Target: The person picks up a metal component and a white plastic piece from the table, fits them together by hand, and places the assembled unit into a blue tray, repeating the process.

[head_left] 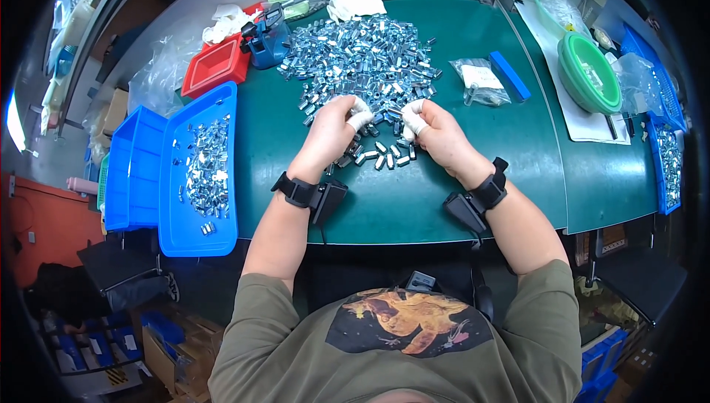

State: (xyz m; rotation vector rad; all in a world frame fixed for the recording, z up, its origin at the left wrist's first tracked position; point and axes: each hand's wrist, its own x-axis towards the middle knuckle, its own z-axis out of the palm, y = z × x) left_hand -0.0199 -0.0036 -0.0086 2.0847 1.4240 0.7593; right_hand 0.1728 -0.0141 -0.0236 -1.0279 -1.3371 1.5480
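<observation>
A wide heap of short, shiny metal pieces (355, 55), like long nuts, lies on the green table (281, 211). My left hand (334, 126) is at the heap's near left edge, its fingers closed in a pinch. Across from it, my right hand (436, 133) also pinches, close to the pieces on the near right. White covers wrap fingertips of both hands. Whatever lies between the fingers of either hand is too small or hidden to make out. Several loose pieces (381, 157) are spread below and between the hands.
On the left, a blue tray (170, 233) holds more metal pieces, beside a blue bin (133, 174). A red bin (214, 70) and a blue container (270, 44) stand behind. Rightward lie a plastic bag (481, 81), a blue bar (509, 76) and green bowls (584, 81).
</observation>
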